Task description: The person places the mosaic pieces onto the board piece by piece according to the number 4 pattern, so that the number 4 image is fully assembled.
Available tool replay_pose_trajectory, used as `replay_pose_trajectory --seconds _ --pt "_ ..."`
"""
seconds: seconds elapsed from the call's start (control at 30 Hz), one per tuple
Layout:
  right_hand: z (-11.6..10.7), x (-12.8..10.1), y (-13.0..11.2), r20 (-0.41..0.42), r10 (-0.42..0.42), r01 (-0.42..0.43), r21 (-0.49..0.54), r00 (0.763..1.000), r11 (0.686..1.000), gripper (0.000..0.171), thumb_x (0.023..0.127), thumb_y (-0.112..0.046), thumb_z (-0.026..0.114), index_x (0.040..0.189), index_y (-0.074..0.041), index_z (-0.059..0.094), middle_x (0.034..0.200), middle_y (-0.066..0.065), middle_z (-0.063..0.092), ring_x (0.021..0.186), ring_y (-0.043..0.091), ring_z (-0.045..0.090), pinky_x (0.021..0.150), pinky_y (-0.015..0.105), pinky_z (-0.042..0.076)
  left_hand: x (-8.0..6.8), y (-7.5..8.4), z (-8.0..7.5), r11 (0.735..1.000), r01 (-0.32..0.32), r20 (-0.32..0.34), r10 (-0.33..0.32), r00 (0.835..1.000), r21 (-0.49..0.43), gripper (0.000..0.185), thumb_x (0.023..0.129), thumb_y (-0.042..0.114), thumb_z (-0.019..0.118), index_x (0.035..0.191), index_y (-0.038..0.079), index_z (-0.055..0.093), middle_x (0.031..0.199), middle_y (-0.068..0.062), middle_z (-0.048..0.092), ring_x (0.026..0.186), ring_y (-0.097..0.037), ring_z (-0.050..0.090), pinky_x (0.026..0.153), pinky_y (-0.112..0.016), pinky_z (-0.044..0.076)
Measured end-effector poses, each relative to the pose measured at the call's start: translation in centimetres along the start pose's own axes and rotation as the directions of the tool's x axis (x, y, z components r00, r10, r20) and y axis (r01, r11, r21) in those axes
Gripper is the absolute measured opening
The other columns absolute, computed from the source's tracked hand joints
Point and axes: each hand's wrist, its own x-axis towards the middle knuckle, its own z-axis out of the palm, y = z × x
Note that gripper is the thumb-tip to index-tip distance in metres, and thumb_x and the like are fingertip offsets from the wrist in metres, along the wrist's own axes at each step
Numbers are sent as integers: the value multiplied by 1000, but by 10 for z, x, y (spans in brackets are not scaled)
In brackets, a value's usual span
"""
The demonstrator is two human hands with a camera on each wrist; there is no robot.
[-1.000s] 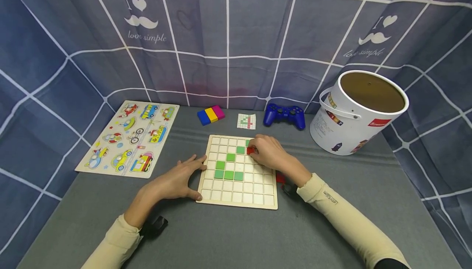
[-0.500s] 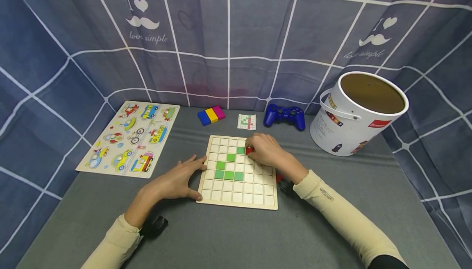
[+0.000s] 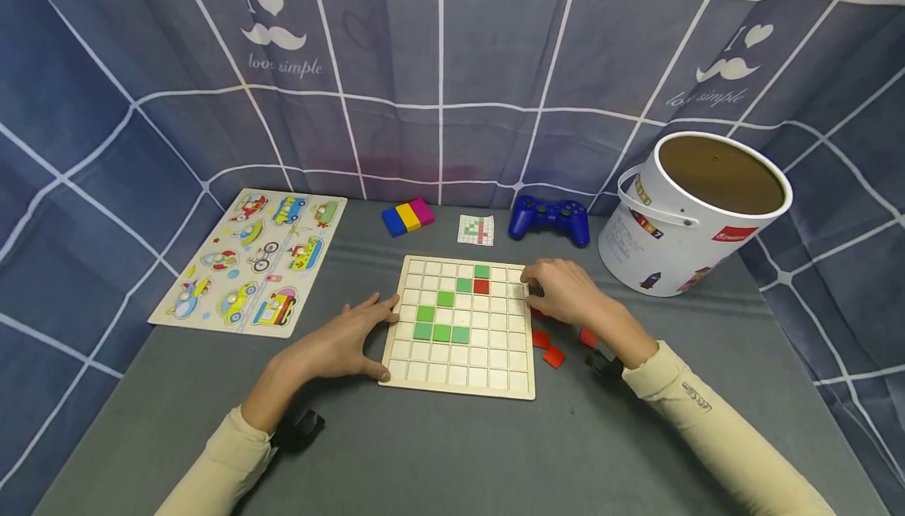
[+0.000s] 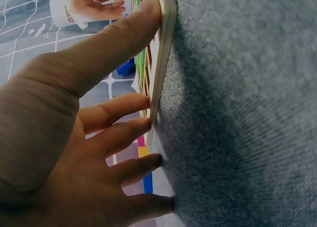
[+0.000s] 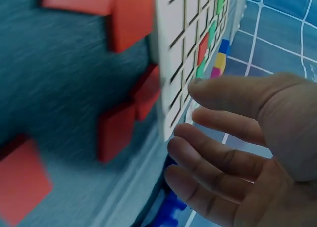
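A pale wooden grid board (image 3: 458,377) lies in the middle of the head view. Several green tiles (image 3: 441,333) form a pattern in its cells, and one red tile (image 3: 481,287) sits just below the topmost green one. My left hand (image 3: 332,345) rests spread along the board's left edge, thumb on the near corner. The left wrist view shows its thumb (image 4: 111,46) pressing the rim. My right hand (image 3: 569,294) hovers at the board's upper right edge; in the right wrist view its loosely bent fingers (image 5: 218,180) hold nothing. Several loose red tiles (image 3: 555,356) lie beside the board, partly under this hand.
Behind the board lie a small pattern card (image 3: 475,230), a blue game controller (image 3: 549,219) and a row of blue, yellow and pink blocks (image 3: 408,217). A white bucket (image 3: 657,249) stands at right. A vehicle picture puzzle (image 3: 247,265) lies at left.
My right hand has let go of the red tile, now lying in its cell, and moved right to the board's edge, uncovering loose red tiles. My left hand has stayed in place.
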Motion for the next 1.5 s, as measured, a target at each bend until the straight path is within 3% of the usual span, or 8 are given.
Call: replay_pose_trajectory --seconds 0.23,0.37,0.57,0.8,1.03,1.5 --pt "5 -16 11 93 15 -13 -22 996 1000 29 77 -15 86 102 -6 74 81 1 63 66 14 50 58 34 44 -1 0 1 1000 3 0 -3 1000 -4 80 68 28 94 134 5 56 162 -12 28 149 -41 18 110 -73 13" --pt "9 -20 14 99 6 -5 -11 995 1000 22 77 -11 84 96 -8 72 76 -1 59 64 14 49 57 32 43 0 0 1 1000 -6 -5 6 1000 4 80 67 27 94 134 5 56 162 -12 28 148 -42 18 110 -73 14" --pt "12 -19 16 41 30 -29 -20 999 999 17 74 -11 82 88 -11 72 74 -4 59 61 13 49 55 32 43 0 -1 2 1000 1 2 -1 1000 6 80 67 28 95 134 5 56 162 -12 28 148 -41 18 110 -73 13" --pt "8 -18 13 -13 53 -54 -11 998 999 22 71 -12 81 91 -7 73 81 2 62 64 16 51 56 34 45 0 -1 1 1000 -3 -5 3 1000 10 80 67 28 95 134 5 57 162 -11 28 148 -41 18 110 -73 13" --pt "7 -14 4 -60 -11 11 -5 998 1000 26 74 -12 81 99 -10 74 83 1 61 66 14 52 56 35 45 -1 -1 1 1000 -19 -13 19 1000 12 78 68 29 94 132 5 57 162 -12 29 148 -42 19 110 -73 15" --pt "20 9 -25 -66 -99 102 45 993 994 24 79 -12 80 103 -10 75 93 2 66 72 14 56 59 33 49 -1 -1 2 1000 -13 -10 13 1000 11 78 68 28 94 133 5 57 162 -11 28 148 -42 19 110 -72 15"
